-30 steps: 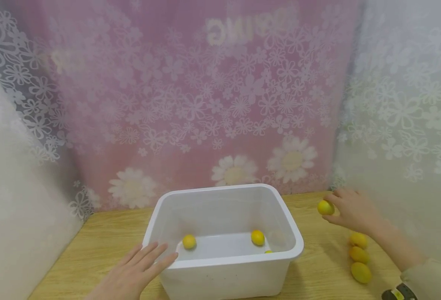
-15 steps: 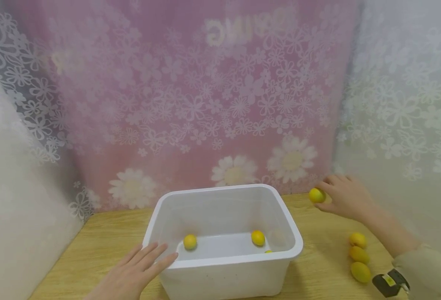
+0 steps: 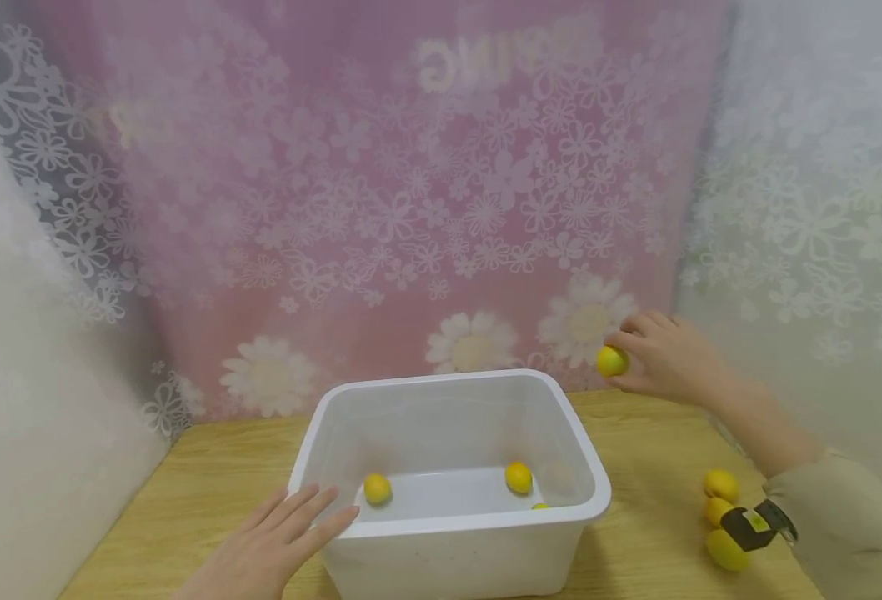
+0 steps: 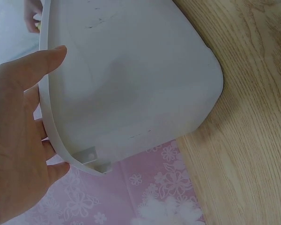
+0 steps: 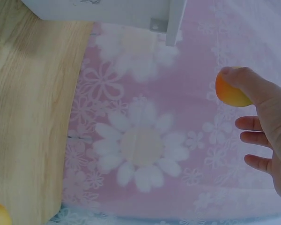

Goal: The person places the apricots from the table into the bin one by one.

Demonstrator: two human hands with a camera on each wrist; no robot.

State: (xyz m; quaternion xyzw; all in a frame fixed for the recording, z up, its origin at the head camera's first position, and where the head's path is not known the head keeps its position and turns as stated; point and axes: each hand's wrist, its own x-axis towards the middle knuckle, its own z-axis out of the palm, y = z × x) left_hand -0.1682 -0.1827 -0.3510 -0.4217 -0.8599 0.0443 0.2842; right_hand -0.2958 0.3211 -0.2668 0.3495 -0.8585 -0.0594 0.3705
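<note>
Thumb and fingers of my right hand pinch a small round yellow fruit, raised above the table beyond the bin's right side. Up close in the right wrist view, the fruit has an orange blush, and the other fingers stay off it. A white plastic bin stands in the middle. My left hand lies with spread, straight fingers over its near left corner. The left wrist view has the thumb on the outer side of the rim, the fingers behind it. Inside the bin, yellow fruits lie apart.
Three more yellow fruits form a row on the wooden table at the right, partly covered by the black device on my right wrist. Flower-patterned curtains hang behind and on both sides.
My right hand has lifted the fruit up and leftward, closer to the bin's far right corner. My left hand has stayed on the rim.
</note>
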